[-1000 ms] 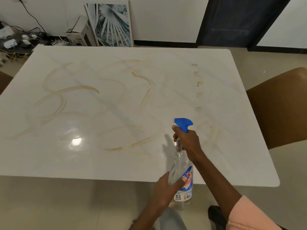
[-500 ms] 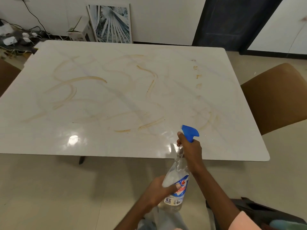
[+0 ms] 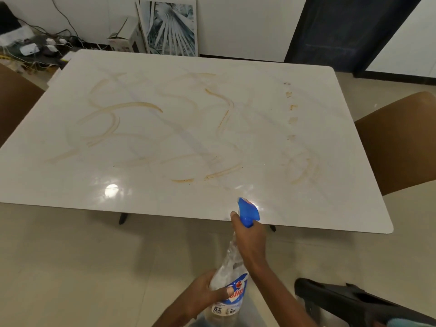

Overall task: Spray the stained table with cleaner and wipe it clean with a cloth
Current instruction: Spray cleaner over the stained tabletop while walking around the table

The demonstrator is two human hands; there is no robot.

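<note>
Nearest the person: left hand (image 3: 203, 296) wraps the lower body of the spray bottle (image 3: 230, 279), thumb curled across the blue-and-red label; fingers on the bottle's far side not visible. Bottle clear, tilted, base toward the person, neck leaning toward the table (image 3: 342, 215); held off the table, over the floor just short of the table's near edge. Right hand (image 3: 247, 234) grips the bottle's neck, fingers curled around it below the blue trigger head (image 3: 247, 212); thumb tip beside the head; whether a finger sits on the trigger cannot be told. Trigger head overlaps the near edge of the table in this view, nozzle pointing over the top.

Beyond the bottle: white marbled tabletop carrying brown smeared stains (image 3: 127, 107); loops and streaks across the left and middle, a curved smear toward the right, a line of small spots running to the far right corner. Bright light reflections on the near part of the top.

A brown chair (image 3: 401, 140) stands at the table's right side; another brown chair (image 3: 16, 102) at its left. Behind the table's far edge: a framed picture (image 3: 172, 27) leaning on the wall, a cardboard box (image 3: 122, 38) beside it, cables and plugs (image 3: 42, 46) further left.
</note>
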